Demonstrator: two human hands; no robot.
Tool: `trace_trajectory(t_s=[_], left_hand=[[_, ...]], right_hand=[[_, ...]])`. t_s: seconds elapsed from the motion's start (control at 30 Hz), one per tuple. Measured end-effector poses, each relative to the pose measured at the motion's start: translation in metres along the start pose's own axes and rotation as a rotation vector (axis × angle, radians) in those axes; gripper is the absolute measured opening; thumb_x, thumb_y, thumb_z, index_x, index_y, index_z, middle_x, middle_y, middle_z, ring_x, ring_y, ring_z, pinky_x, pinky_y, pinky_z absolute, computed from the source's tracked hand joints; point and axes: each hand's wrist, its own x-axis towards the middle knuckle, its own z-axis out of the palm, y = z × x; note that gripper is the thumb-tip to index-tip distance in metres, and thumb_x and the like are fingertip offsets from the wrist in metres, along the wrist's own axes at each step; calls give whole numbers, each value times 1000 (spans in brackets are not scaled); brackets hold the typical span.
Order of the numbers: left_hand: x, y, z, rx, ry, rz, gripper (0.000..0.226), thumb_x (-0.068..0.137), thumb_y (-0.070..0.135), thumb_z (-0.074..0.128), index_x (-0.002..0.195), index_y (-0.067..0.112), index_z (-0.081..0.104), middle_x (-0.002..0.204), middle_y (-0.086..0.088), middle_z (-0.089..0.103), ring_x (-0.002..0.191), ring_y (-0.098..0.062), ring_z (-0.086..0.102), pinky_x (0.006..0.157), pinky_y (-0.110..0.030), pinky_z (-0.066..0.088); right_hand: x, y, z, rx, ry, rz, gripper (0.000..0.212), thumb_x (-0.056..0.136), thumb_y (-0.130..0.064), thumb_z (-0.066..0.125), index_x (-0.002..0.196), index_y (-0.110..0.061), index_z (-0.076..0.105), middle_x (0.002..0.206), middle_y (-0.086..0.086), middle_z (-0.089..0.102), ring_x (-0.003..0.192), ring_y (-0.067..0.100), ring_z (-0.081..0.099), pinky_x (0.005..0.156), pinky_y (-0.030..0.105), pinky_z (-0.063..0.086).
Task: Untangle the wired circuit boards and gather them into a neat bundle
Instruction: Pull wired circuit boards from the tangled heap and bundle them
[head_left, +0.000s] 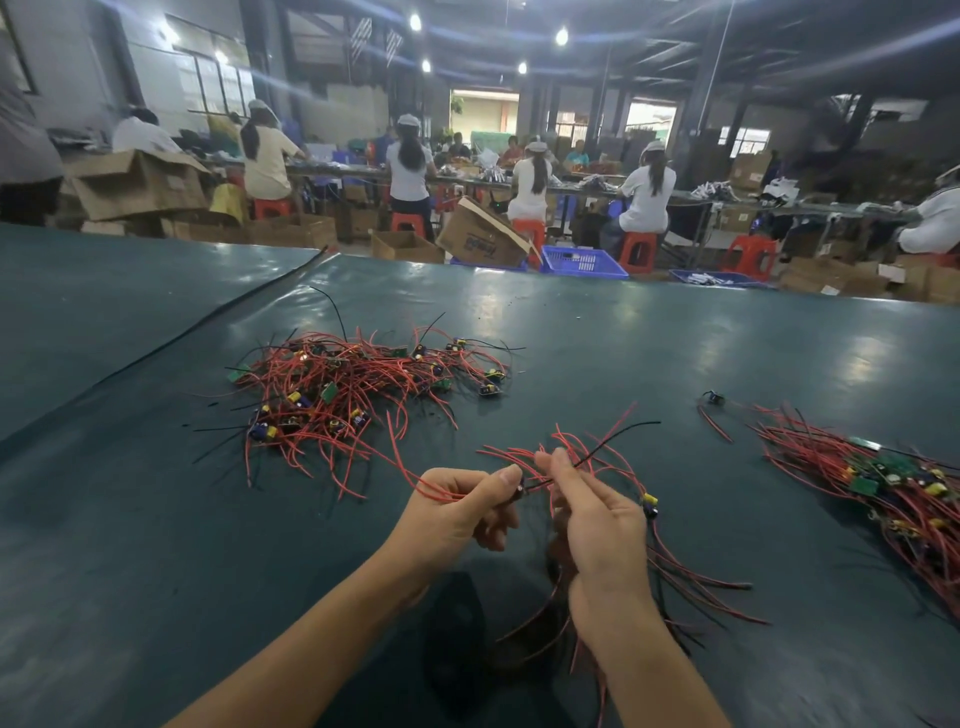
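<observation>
A tangled heap of small circuit boards with red and black wires (353, 387) lies on the dark green table (156, 519) ahead of me, to the left. A straighter bundle of wired boards (893, 488) lies at the right. My left hand (457, 512) pinches red wires and a small dark part between thumb and fingers. Close beside it, my right hand (597, 525) holds a bunch of wired boards (670, 561); their red wires trail down to the right, and a yellow-and-blue component (649, 504) shows at its edge. Strands run between both hands.
A single wired board (712, 402) lies apart near the right bundle. A black seam strip (208, 322) crosses the table at the left. Beyond the far edge sit several people on red stools (639, 252), with cardboard boxes (483, 234) and a blue crate (582, 262).
</observation>
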Motion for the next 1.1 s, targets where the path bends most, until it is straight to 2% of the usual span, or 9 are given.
trace_trajectory(t_s=[0.07, 0.13, 0.3, 0.43, 0.53, 0.67, 0.87, 1.0, 1.1], left_hand=[[1, 2, -1, -9, 13, -9, 39, 75, 40, 63, 49, 11, 63, 52, -4, 59, 42, -11, 52, 47, -18, 43], [2, 4, -4, -5, 13, -10, 39, 74, 42, 63, 45, 15, 63, 53, -3, 60, 42, -10, 52, 48, -18, 43], [2, 2, -5, -32, 26, -37, 39, 68, 47, 65, 47, 15, 64, 50, -1, 59, 41, -10, 51, 46, -18, 42], [4, 4, -14, -312, 86, -162, 36, 61, 49, 69, 47, 17, 61, 47, -2, 47, 42, -13, 41, 49, -25, 34], [2, 7, -18, -412, -66, -226, 46, 72, 54, 66, 43, 20, 52, 43, 1, 38, 45, -14, 39, 51, -23, 37], [-6, 7, -13, -303, -331, -253, 58, 70, 62, 73, 42, 20, 45, 38, 3, 35, 45, -15, 39, 56, -23, 39], [-4, 10, -28, -469, -339, -348, 55, 60, 46, 83, 39, 20, 40, 36, 4, 32, 45, -13, 27, 55, -24, 37], [-1, 12, -39, -579, -423, -324, 55, 70, 38, 77, 43, 21, 33, 36, 6, 36, 42, -10, 38, 55, -23, 37], [-3, 8, -34, -403, -487, -359, 45, 63, 47, 81, 47, 18, 51, 39, 7, 43, 41, -8, 41, 50, -19, 36]], right_hand=[[4, -12, -7, 52, 75, 5, 21, 89, -24, 69, 75, -15, 81, 59, -8, 63, 46, 4, 51, 45, 19, 48], [11, -24, -19, 101, 181, 9, 20, 91, -21, 67, 76, -14, 78, 56, -9, 50, 34, 1, 29, 30, 14, 25], [18, -35, -38, 212, 243, -9, 16, 94, -22, 64, 86, -13, 73, 61, -7, 42, 35, 2, 21, 32, 17, 16], [21, -42, -48, 349, 181, -14, 31, 99, -38, 52, 88, -17, 72, 61, -9, 44, 37, 5, 25, 35, 17, 18], [19, -41, -47, 307, 48, 47, 46, 100, -50, 43, 95, -14, 72, 60, -7, 49, 39, 5, 30, 35, 15, 21], [9, -33, -30, 125, -303, 186, 61, 86, -62, 45, 93, -11, 77, 67, 0, 63, 45, 8, 46, 41, 18, 30], [2, -42, -42, 331, -953, 367, 93, 72, -83, 53, 123, -7, 68, 109, 16, 72, 84, 23, 73, 49, 26, 51], [0, -41, -39, 222, -876, 340, 94, 69, -89, 43, 114, -12, 73, 100, 13, 75, 74, 22, 73, 48, 26, 52], [-7, -35, -28, -28, -773, 269, 64, 79, -73, 52, 94, -17, 79, 76, 4, 72, 64, 15, 69, 51, 25, 49]])
